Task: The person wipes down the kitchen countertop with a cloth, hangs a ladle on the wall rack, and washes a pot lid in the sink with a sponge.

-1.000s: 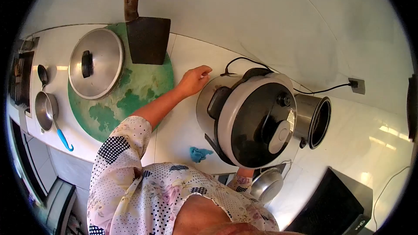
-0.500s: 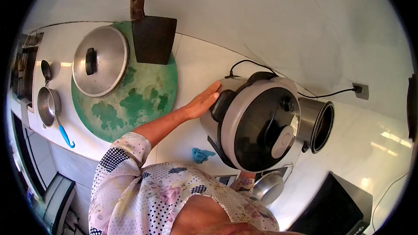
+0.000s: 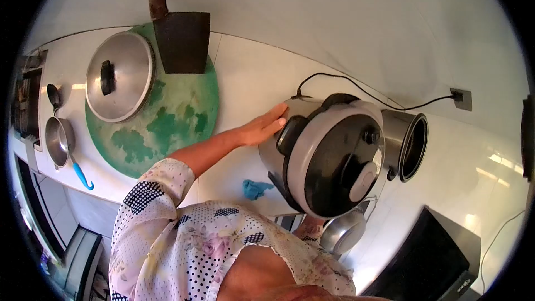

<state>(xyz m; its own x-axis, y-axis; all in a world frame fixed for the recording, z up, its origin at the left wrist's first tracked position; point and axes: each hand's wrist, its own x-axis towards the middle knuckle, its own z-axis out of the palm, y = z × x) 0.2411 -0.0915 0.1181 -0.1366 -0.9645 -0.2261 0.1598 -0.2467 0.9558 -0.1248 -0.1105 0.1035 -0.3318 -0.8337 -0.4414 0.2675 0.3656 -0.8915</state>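
My left hand (image 3: 263, 127) lies with fingers stretched out against the body of an electric pressure cooker (image 3: 305, 164), its thumb by the black side handle (image 3: 291, 135). The cooker has a grey rim and a black lid (image 3: 340, 159) with a valve knob and a grey lid handle; the lid is on. A black cord (image 3: 368, 93) runs from its back to a wall socket (image 3: 461, 99). Of my right arm only the wrist area (image 3: 311, 224) shows under the cooker's near edge; the cooker hides the hand and its fingers.
A round green board (image 3: 184, 100) carries a metal lid (image 3: 131, 78). A cleaver (image 3: 183, 43) hangs in front of the board. A small pan (image 3: 56, 134) with a blue-handled utensil is farther left. Around the cooker are a blue cloth (image 3: 255, 189), steel pot (image 3: 394, 125) and metal bowl (image 3: 343, 234).
The cooker has shifted slightly toward me relative to the counter, with my left hand staying on its side. More of the cord shows behind it. The whole view has shifted a little.
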